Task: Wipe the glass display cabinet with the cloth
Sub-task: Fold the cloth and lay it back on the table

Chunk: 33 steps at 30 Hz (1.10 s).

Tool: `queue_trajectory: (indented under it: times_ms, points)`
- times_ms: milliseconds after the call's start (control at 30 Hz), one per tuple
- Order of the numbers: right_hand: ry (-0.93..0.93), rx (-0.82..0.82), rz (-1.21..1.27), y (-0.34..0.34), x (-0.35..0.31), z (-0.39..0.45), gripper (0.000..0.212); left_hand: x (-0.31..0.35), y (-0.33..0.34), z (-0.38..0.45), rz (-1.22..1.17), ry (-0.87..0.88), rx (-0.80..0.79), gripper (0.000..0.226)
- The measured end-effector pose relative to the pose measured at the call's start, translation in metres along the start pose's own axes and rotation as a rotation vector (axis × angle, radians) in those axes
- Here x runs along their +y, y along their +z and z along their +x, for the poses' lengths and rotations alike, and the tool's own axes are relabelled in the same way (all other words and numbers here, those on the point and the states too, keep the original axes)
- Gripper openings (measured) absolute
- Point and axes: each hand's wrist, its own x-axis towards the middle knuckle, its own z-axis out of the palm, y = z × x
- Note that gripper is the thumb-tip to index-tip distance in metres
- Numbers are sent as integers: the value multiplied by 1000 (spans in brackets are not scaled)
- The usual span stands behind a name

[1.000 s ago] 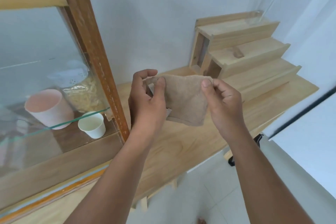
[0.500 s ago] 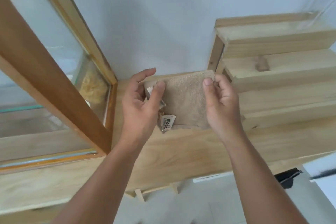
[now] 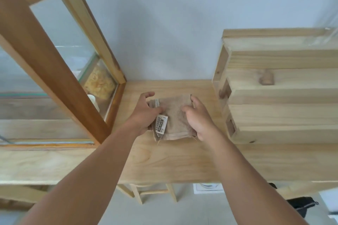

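The cloth [image 3: 175, 120] looked soft, light and floppy. It would bend, not break. Its two side edges seemed best to hold. It sat between both grips, low over the tabletop [image 3: 164, 160]. The left grip [image 3: 144, 115] pinched one edge, thumb on top. The right grip [image 3: 199, 122] curled half-closed round the other. The glass display cabinet [image 3: 60, 42] stood left of the left grip.

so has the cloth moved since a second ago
Yes. The cloth has dropped from in front of the wall down to the wooden tabletop.
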Motion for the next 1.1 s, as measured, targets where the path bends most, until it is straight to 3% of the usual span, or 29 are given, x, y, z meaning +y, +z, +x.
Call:
queue_trajectory:
  times_ms: [133, 200, 367, 500, 633, 700, 767, 1100]
  points:
    - [63, 3, -229, 1, 4, 4, 61, -3, -5, 18, 222, 78, 24, 53]
    - [57, 35, -324, 1, 3, 2, 68, -3, -6, 23, 444, 157, 62, 49]
    - [-24, 173, -672, 0, 1, -6, 33, -2, -16, 28, 955, 366, 211, 48]
    - [-148, 284, -1038, 9, 0, -13, 27, 0, -25, 25, 1204, 584, 316, 55]
    - [-376, 237, -1162, 29, 0, -4, 37, -13, -6, 22, 1161, 729, 110, 40]
    - [-406, 87, -1134, 35, 5, 7, 42, -26, 2, 24, 1170, 654, -42, 51]
    - [-321, -45, -1098, 37, 15, 14, 51, -38, 2, 29, 1216, 558, -149, 62]
    - [-223, -70, -1191, 37, 32, 13, 60, -48, -9, 33, 1282, 557, -234, 69]
